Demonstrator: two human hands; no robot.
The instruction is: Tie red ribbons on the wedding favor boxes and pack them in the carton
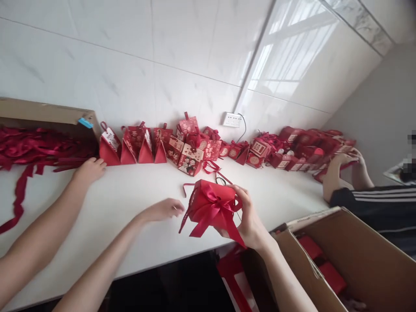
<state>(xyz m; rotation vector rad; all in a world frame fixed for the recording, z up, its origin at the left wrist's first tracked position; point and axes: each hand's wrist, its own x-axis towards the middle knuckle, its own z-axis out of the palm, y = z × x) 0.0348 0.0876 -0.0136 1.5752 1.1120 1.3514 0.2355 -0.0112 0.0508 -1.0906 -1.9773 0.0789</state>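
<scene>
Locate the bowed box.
Head view, near centre: the bowed box is held in the right hand over the white table, near its front edge, left hand close beside it.

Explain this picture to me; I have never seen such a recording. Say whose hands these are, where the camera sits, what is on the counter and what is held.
No machine here: a person works bare-handed, and the one picture comes from a camera on that person's head, looking down. The right hand holds a red gift box tied with a ribbon bow, grip closed round it. The left hand lies open on the white counter. Along the wall stand more red boxes; loose red ribbons lie at left, where a co-worker's hand reaches. Another person in a striped sleeve works at right, beside an open cardboard carton.
</scene>
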